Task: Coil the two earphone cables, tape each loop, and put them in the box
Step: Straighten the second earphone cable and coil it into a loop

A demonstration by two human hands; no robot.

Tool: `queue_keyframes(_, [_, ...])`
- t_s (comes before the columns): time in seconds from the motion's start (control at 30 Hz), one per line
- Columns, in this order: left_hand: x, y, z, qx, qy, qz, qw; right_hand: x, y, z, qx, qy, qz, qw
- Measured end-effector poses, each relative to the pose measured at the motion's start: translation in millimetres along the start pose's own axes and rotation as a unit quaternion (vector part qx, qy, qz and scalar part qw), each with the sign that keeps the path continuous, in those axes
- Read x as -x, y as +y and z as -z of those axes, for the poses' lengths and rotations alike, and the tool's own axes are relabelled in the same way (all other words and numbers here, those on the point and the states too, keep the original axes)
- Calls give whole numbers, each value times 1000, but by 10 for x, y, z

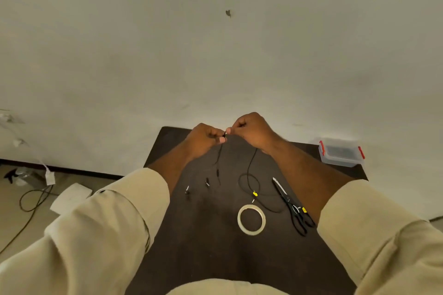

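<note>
Both hands are raised over the far part of a dark table (203,258). My left hand (206,137) and my right hand (251,130) meet fingertip to fingertip and pinch a black earphone cable (219,158) between them. One strand hangs from the left hand down to two earbuds (207,182) on the table. Another black strand (250,170) drops from under the right hand and loops on the table past a yellow tag (255,193). A roll of clear tape (251,219) lies flat near the middle. The clear box (340,153) with red clips stands at the far right corner.
Black scissors (291,206) lie to the right of the tape, blades pointing away. A white wall rises behind the table. On the floor at left are a white block (70,196), a dark cord (31,201) and some clutter.
</note>
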State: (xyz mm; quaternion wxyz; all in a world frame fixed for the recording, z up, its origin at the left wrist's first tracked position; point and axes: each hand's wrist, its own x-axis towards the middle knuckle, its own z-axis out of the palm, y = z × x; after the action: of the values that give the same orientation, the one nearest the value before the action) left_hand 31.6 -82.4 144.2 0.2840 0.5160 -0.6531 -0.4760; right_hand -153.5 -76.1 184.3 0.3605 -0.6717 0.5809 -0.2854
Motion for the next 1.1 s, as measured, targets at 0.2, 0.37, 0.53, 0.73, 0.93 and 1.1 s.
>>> queue_keyframes(0.2, [17,-55,324,-185,140,12,973,205,253,266,-1,-41,-65,997])
queue_keyframes(0.37, [129,-173,480,-331,88,135,930,395,515,411,11,-63,-85,994])
queue_keyframes(0.53, [135,133,-242,-234,-73,-41,969,369,414,217,-1,-63,-66,996])
queue_keyframes(0.73, [44,192,-129,-170,-6,-38,985,391,436,354,-29,-65,-72,995])
queue_keyframes(0.93, [9,-134,500,-406,160,80,896,493,631,631,-57,-52,-100,992])
queue_keyframes(1.1, [108,-454,846,-397,199,278,852,599,772,830,-30,-39,-94,994])
